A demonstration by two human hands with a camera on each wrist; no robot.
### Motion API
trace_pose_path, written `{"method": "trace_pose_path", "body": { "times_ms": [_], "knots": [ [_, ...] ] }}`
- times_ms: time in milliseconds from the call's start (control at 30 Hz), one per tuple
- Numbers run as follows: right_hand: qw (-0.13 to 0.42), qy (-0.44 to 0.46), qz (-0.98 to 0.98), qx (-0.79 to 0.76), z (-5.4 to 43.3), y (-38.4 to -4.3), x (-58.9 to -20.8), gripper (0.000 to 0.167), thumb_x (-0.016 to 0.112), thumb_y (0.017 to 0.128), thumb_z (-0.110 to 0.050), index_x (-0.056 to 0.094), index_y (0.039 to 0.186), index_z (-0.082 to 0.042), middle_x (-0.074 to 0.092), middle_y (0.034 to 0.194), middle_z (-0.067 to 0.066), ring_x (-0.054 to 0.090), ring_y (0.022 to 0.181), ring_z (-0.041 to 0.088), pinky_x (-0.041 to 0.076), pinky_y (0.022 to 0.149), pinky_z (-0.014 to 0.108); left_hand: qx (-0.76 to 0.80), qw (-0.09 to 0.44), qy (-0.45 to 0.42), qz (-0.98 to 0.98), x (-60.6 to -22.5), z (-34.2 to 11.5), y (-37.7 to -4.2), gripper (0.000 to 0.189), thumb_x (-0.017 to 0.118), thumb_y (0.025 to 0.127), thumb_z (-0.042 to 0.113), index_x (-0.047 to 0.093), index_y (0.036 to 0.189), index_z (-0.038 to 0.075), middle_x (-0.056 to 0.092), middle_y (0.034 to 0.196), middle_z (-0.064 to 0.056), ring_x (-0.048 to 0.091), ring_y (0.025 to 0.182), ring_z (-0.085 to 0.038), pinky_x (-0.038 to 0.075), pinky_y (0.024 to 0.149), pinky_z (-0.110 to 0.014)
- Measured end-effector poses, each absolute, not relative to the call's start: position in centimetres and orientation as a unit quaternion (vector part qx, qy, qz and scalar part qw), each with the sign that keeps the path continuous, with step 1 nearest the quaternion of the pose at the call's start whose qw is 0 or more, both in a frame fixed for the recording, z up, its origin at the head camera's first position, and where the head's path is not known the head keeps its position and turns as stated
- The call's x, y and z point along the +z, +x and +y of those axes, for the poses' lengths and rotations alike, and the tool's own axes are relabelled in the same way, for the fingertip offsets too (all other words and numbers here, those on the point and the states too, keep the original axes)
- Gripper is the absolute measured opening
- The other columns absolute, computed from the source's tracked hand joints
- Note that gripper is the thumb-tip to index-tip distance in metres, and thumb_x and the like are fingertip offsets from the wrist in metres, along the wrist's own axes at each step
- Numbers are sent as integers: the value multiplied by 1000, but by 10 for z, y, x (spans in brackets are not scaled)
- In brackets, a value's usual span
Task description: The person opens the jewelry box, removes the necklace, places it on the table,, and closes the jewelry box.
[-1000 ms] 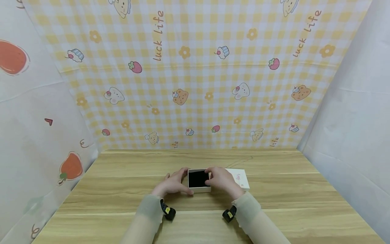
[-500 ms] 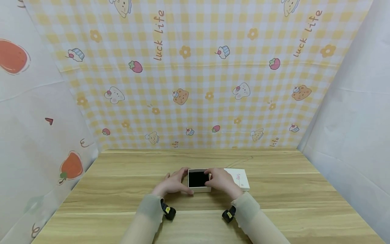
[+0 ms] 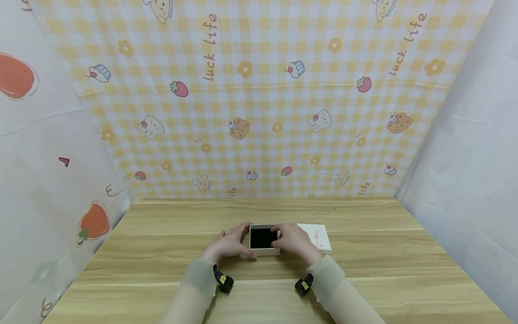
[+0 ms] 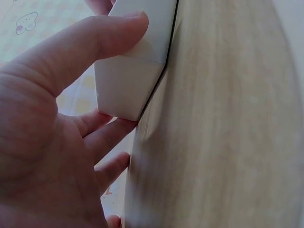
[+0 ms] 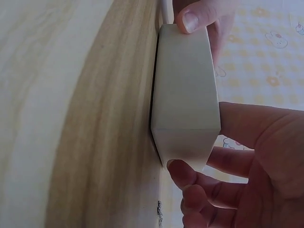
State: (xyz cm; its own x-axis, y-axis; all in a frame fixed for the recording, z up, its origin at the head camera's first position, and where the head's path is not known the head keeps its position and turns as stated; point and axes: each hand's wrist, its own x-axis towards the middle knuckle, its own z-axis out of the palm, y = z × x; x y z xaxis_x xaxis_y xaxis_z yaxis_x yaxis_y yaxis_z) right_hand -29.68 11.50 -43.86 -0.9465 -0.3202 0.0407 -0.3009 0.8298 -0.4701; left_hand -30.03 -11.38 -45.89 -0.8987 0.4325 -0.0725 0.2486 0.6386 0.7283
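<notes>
A small white open box stands on the wooden table with a flat black insert inside. My left hand grips its left end, thumb along the near wall and fingers round the far corner. In the left wrist view the thumb lies flat on the white wall. My right hand is at the right end, its thumb and a finger reaching over the rim onto the insert. The right wrist view shows other curled fingers against the outer end wall.
A white lid with a pink flower print lies just right of the box, partly behind the right hand. Beyond the lid a thin chain stretches across the table. A yellow checked cloth hangs at the back.
The black insert was slightly tilted a second ago and now lies level and lower in the box. The right hand has shifted slightly; the left hand has held still.
</notes>
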Motion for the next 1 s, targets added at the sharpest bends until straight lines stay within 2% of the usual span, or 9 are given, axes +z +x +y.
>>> {"method": "trace_pose_path", "body": {
  "times_ms": [200, 667, 1000],
  "knots": [
    [20, -168, 956, -239, 115, -297, -438, 34, 73, 81, -26, 71, 113, -14, 59, 75, -4, 51, 64, 13, 42, 54, 32, 378, 121, 190, 898, -457, -113, -299, 98, 86, 68, 35, 35, 149, 11, 45, 145, -12, 32, 137, -35, 0, 108, -66],
    [27, -177, 949, -259, 115, -295, -429, 36, 71, 86, -28, 68, 119, -13, 60, 75, -5, 53, 63, 12, 43, 54, 32, 380, 121, 186, 898, -455, -114, -297, 103, 86, 68, 31, 30, 152, 10, 37, 151, -13, 27, 140, -36, -1, 109, -65],
    [0, -155, 941, -300, 132, -301, -419, 51, 71, 87, -28, 58, 134, -10, 60, 76, -5, 53, 63, 12, 43, 53, 31, 378, 119, 189, 898, -456, -112, -296, 103, 86, 68, 30, 29, 152, 10, 34, 153, -13, 25, 141, -37, -2, 108, -66]
  ]
}}
